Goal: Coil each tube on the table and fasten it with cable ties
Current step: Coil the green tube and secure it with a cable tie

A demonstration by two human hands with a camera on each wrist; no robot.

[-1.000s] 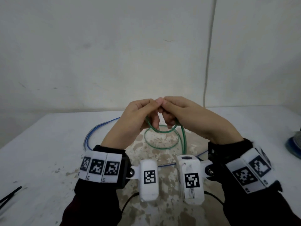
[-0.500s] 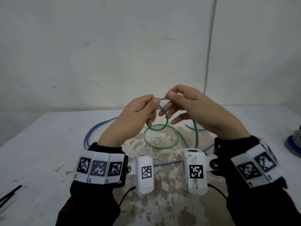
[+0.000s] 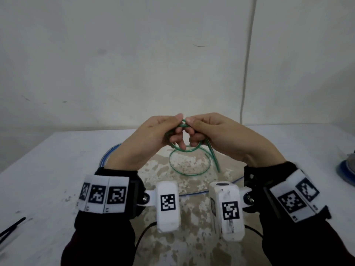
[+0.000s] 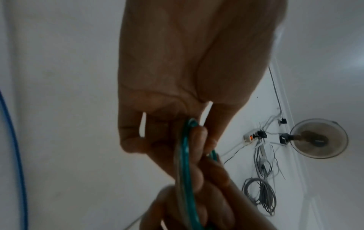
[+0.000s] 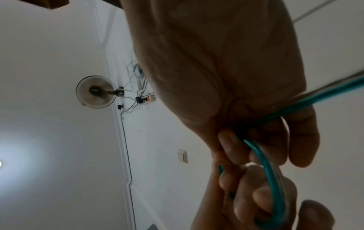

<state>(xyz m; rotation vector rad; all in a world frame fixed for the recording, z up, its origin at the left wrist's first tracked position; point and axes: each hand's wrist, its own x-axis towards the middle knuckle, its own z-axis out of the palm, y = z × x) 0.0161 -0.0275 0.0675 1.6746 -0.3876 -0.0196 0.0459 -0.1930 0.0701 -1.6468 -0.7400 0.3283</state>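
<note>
A thin green tube (image 3: pixel 189 170) hangs in small loops above the table between both hands. My left hand (image 3: pixel 153 137) pinches the top of the coil with thumb and fingers; in the left wrist view the green tube (image 4: pixel 185 168) runs through its curled fingers. My right hand (image 3: pixel 215 135) meets it at the top and grips the same loops, a loose green tail dropping beside it. The right wrist view has the green tube (image 5: pixel 265 165) bent round the curled fingers of that hand. A blue tube (image 3: pixel 107 156) lies in a wide arc on the table behind.
The white table (image 3: pixel 48 169) has a worn, flaking patch (image 3: pixel 188 246) at its middle. Black cable ties (image 3: pixel 11 227) lie near the left edge. A blue round object (image 3: pixel 347 167) sits at the right edge. A white cord (image 3: pixel 247 60) runs down the wall behind.
The right hand, raised and spread half a second ago with a new loop, has come back down to the left hand. Both now pinch the coil together at its top.
</note>
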